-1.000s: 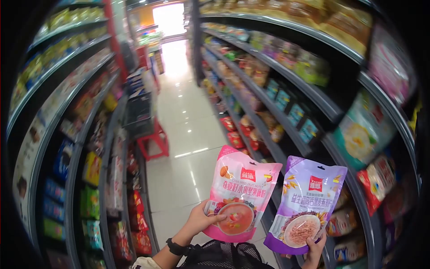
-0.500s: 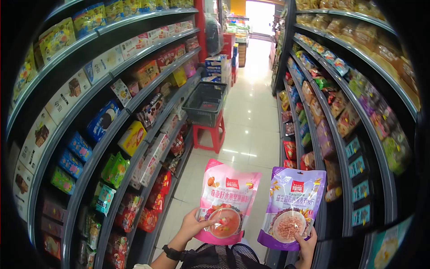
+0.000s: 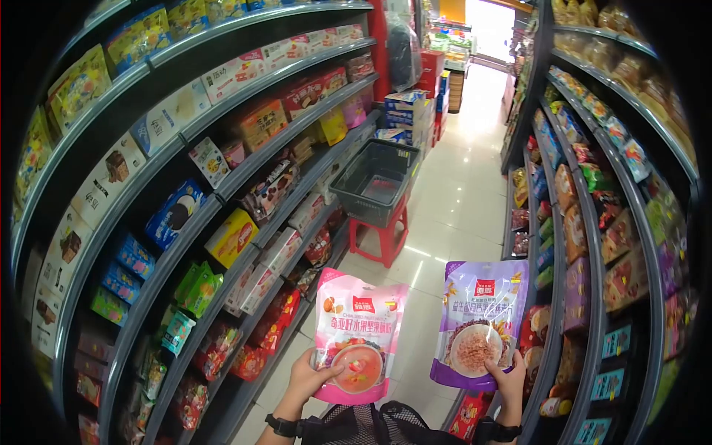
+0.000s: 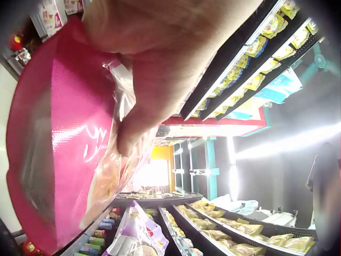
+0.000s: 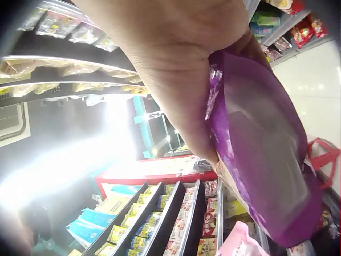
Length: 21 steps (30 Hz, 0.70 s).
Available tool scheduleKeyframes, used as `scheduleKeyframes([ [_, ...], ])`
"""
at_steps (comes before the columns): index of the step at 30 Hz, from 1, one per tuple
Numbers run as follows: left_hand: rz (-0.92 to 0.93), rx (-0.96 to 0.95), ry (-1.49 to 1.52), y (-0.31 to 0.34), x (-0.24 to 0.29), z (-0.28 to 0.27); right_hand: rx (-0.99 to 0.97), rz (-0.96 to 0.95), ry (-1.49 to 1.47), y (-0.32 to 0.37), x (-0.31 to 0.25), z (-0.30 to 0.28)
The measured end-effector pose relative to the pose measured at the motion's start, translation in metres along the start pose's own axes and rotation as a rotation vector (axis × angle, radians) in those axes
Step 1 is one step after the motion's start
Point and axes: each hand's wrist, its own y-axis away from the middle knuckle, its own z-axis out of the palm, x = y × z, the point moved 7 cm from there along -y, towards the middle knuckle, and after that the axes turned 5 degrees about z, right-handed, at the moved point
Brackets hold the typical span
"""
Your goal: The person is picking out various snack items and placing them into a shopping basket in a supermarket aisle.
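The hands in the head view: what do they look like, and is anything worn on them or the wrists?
The left hand and right hand are human and ungloved. A black band circles the left wrist, and another dark band the right. I can't make out markings on either.

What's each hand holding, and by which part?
Left hand grips the pink pouch by its lower left edge; right hand grips the purple pouch by its lower right corner, as seen in the head view.
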Motion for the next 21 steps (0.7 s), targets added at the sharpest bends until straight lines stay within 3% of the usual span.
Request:
scheduleKeyframes([
  [1, 0.014, 0.027, 0.009, -0.009, 0.003, -0.003, 0.087, 0.014, 0.05, -0.007, -0.004, 0.006],
  [4, 0.005, 0.056, 0.081, -0.043, 0.003, -0.008, -0.056, 0.011, -0.011, -0.049, -0.002, 0.035],
  [14, 0.049, 0.06, 0.098, -0.2, 0.034, -0.043, -0.008, -0.056, 0.182, -0.179, -0.037, 0.145],
  [18, 0.058, 0.106, 0.1, -0.257, 0.041, -0.059, -0.057, -0.044, 0.269, -0.218, -0.081, 0.198],
  [21, 0.032, 0.121, 0.084, -0.293, 0.046, -0.064, -0.102, -0.034, 0.244, -0.254, -0.081, 0.224],
])
